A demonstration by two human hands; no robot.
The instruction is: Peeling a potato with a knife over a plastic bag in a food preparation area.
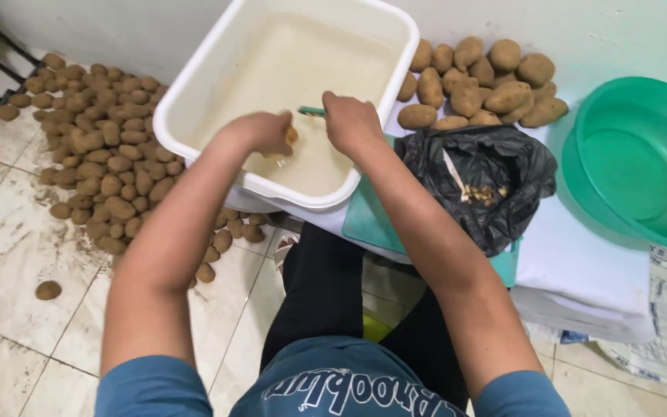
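While the left hand (260, 133) grips a small yellowish, partly peeled potato (291, 136) over the white rectangular plastic tub (194, 73) of cloudy water, the right hand (351, 122) is closed on a green-handled peeler (311, 111). Peeling looks underway; the next stroke likely needs the potato turned to fresh skin.

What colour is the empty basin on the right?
Green; the basin shows plainly in the head view, beside the black bag.
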